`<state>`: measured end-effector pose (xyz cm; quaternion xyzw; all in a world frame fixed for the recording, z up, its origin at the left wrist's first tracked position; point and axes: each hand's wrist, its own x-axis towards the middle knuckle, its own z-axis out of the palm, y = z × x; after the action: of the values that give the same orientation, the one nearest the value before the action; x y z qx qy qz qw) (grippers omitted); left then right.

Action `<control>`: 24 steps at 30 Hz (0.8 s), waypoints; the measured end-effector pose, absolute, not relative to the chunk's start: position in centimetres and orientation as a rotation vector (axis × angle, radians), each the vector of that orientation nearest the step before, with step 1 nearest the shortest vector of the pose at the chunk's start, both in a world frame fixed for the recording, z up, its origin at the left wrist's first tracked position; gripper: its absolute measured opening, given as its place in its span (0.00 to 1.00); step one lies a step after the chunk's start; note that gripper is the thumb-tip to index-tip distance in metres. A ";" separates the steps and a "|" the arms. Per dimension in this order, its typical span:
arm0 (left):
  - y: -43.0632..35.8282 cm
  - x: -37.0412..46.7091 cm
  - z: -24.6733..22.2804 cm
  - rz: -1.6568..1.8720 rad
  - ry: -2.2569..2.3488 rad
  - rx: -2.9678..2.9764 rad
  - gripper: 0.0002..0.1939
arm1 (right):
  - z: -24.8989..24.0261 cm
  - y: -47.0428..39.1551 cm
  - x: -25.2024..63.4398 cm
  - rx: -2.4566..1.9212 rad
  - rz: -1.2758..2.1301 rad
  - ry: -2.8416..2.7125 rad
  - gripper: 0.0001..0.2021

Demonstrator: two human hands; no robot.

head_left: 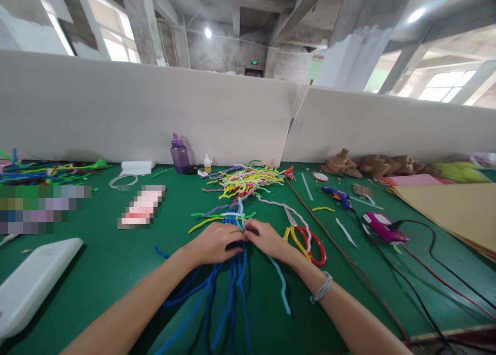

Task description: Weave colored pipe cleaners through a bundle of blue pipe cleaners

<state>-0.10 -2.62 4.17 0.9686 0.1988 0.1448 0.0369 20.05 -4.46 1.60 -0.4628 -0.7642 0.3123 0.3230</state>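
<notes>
Blue fuzzy stems [228, 306] fan out over the green table toward me, bunched at their upper end. My left hand [217, 242] has its fingers curled at the top of that bunch, pinching there beside a light blue stem [284, 288]. Thumb and fingers of my right hand [265, 237] are closed on the light blue stem, which passes under the hand and trails to the lower right. Yellow and green stems [209, 221] lie crosswise just beyond my fingers. Farther back is a pile of multicoloured stems [251, 180].
Red and yellow scissors [318, 249] lie right of my right hand. A blue glue gun [338, 196], a magenta device [383, 228] and cables are farther right. A purple bottle [180, 153] stands by the white partition [147, 112]. A white case [36, 288] lies at left.
</notes>
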 end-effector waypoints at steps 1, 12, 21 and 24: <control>-2.6 -0.1 4.1 0.435 0.621 2.938 0.08 | 1.6 -4.5 20.1 -1.195 0.826 -2.013 0.05; -1.8 -0.6 3.8 0.370 0.611 2.896 0.11 | 2.0 -4.5 20.1 -1.171 0.779 -2.103 0.08; -2.7 0.2 4.8 0.291 0.445 3.287 0.07 | 1.9 -4.3 20.1 -1.163 0.726 -2.160 0.08; -2.7 0.3 4.8 0.291 0.420 3.307 0.07 | 1.9 -4.2 20.1 -1.175 0.723 -2.155 0.08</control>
<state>0.26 -2.67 4.76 0.9831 0.1250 0.0864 -0.1022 20.06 -4.22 1.88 -0.4398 -0.8067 0.2707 0.2872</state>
